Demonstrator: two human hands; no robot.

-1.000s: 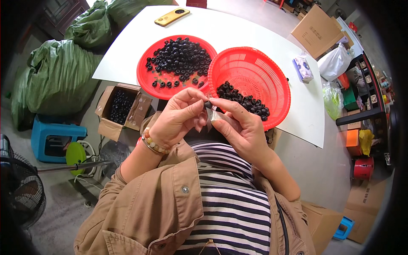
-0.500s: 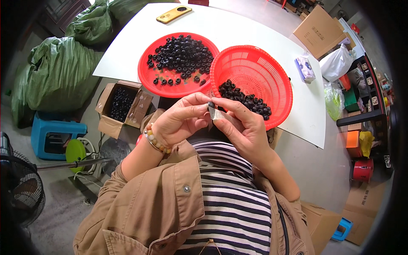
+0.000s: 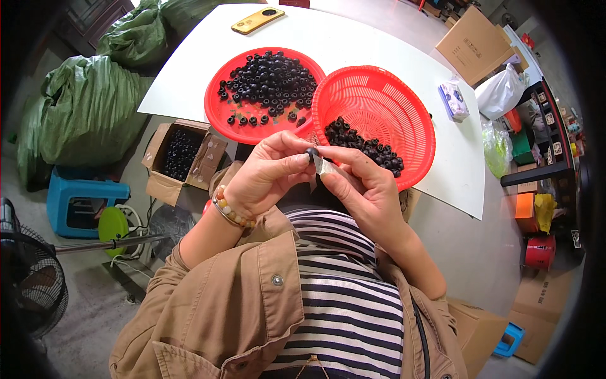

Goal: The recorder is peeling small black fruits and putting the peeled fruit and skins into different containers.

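My left hand (image 3: 268,167) pinches a small round black part (image 3: 312,152) between thumb and fingertips, in front of my chest. In my right hand (image 3: 369,183) is a short flat tool with a pale grey wrapping (image 3: 329,169), its tip against the black part. The tool looks like a small blade, though my fingers cover much of it. Just beyond my hands lies a red round tray (image 3: 218,120) with many ring-shaped black parts (image 3: 268,79). Overlapping its right side, a red slotted basket (image 3: 353,95) holds a smaller heap of black parts (image 3: 366,148).
A white table (image 3: 379,47) bears the tray, basket, a yellow phone (image 3: 257,21) and a tissue pack (image 3: 453,102). Left of me stand an open carton (image 3: 165,187) of black pieces, a blue stool (image 3: 85,205), a fan (image 3: 35,271) and green sacks (image 3: 95,120). Shelving (image 3: 549,167) is at right.
The black part has turned in my left fingertips and shows more of its rounded side. The wrapped tool has shifted slightly against it. Both arms stay nearly where they were.
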